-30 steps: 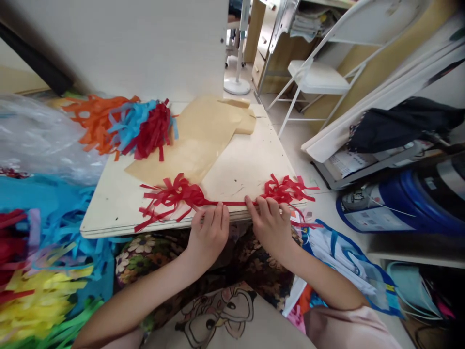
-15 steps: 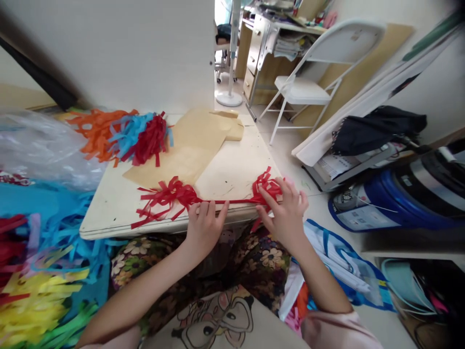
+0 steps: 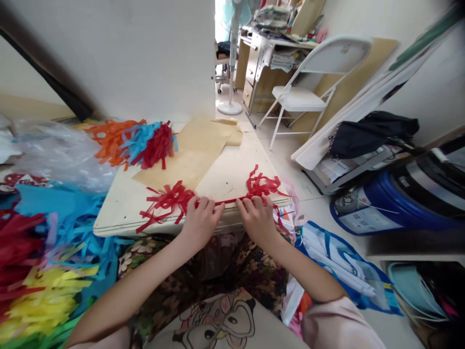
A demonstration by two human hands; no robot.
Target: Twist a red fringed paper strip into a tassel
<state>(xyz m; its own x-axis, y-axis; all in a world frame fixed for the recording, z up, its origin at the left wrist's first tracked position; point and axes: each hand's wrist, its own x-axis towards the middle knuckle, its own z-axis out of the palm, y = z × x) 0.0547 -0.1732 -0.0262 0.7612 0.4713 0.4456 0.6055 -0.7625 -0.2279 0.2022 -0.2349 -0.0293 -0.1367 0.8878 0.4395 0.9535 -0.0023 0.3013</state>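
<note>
A red paper tassel garland (image 3: 228, 200) lies along the front edge of the cream board table (image 3: 236, 169), its middle twisted into a thin cord. Fringed strips spread out at both ends. My left hand (image 3: 201, 218) has its fingers closed on the cord beside the left fringe. My right hand (image 3: 258, 218) grips the cord just in front of the right fringe, fingers curled over it. A short stretch of cord shows between the hands. The fingertips' undersides are hidden.
Finished orange, blue and dark red tassels (image 3: 145, 143) lie at the table's back left, beside brown paper (image 3: 189, 150). Blue and yellow fringed paper (image 3: 51, 291) is heaped at left. A white folding chair (image 3: 301, 99) and a blue bucket (image 3: 385, 203) stand at right.
My right hand has moved left from the right fringe onto the twisted cord, nearer my left hand. My left hand keeps its hold near the left fringe. The view has shifted slightly.
</note>
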